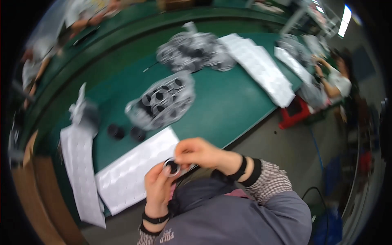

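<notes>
Our left fingers [154,174] grip a pale-rimmed black disc [172,167]; our right fingers [189,157] curl at its edge, grip unclear

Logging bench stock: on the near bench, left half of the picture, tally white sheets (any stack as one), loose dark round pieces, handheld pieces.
White sheets: 2
Loose dark round pieces: 2
Held dark piece with pale ring: 1
Total: 5
</notes>
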The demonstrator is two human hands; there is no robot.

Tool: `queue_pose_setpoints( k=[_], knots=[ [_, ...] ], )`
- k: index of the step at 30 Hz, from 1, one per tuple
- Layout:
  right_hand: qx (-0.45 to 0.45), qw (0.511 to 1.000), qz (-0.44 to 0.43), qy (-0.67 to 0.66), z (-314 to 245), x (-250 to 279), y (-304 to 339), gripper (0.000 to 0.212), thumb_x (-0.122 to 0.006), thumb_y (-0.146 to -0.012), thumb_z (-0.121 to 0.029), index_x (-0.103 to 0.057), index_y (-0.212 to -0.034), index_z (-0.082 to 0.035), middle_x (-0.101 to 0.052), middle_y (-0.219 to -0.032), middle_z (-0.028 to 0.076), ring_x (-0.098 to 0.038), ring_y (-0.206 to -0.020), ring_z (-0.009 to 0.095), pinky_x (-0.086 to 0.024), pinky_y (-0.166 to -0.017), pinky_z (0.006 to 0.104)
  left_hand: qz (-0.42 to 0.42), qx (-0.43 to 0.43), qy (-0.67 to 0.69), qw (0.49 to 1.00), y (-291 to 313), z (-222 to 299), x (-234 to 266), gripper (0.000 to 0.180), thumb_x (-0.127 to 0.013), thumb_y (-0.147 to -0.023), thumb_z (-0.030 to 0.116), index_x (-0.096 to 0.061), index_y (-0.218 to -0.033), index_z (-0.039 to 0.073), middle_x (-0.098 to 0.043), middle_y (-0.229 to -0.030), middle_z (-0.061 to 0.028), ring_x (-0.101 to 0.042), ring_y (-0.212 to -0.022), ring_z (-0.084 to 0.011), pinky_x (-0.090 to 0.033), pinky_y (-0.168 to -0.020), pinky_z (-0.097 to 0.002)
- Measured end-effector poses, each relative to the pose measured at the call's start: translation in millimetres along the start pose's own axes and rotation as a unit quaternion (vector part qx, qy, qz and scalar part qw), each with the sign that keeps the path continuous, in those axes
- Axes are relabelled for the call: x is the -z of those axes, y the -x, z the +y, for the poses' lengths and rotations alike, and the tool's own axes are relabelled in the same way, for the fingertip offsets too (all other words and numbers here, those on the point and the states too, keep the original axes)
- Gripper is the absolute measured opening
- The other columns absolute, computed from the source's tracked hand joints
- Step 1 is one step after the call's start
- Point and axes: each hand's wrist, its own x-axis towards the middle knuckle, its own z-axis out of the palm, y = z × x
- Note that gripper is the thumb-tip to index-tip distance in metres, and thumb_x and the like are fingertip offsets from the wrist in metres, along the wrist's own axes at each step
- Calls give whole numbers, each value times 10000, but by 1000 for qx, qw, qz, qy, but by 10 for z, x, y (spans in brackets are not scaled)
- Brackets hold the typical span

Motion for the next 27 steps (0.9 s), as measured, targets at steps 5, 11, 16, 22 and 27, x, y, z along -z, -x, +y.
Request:
queue_pose_setpoints(
  k=[5,11,16,22,27],
  knots=[
    [-15,1000,15,-17,-34,-1,-36,88,-574,-807,-108,-548,-811,-23,-555,-672,25,-532,-578,76,-462,-506,202,13,12,60,998,-57,8,42,351,-396,-912,212,-496,-1071,-83,-581,-992,-148,-583,-899,-213,-492,-779,-306],
    [-41,998,51,2,-30,-33,-102,95,-559,-807,-96,-521,-775,-14,-554,-669,41,-545,-562,99,-493,-499,226,0,10,90,996,-46,-13,118,437,-332,-929,274,-449,-1118,-102,-569,-1026,-161,-578,-928,-237,-492,-788,-319],
    [-37,997,71,0,50,-68,-153,104,-550,-811,-103,-515,-775,-12,-544,-651,44,-540,-544,101,-500,-501,231,-10,5,82,997,-46,-54,168,405,-358,-927,268,-468,-1135,-62,-573,-1029,-133,-581,-926,-207,-490,-782,-294],
    [-40,996,73,10,79,-63,-168,110,-544,-813,-103,-511,-772,-7,-541,-646,49,-538,-536,104,-507,-498,242,-3,-10,47,999,-44,-87,179,377,-384,-918,240,-476,-1124,-62,-573,-1025,-138,-583,-920,-208,-495,-768,-292],
    [-54,996,68,-5,84,-65,-178,110,-541,-813,-103,-509,-768,-8,-541,-641,52,-540,-531,105,-509,-485,244,7,-8,40,999,-25,-75,194,354,-403,-911,218,-486,-1119,-56,-577,-1019,-130,-588,-910,-204,-500,-757,-283]
  ],
)
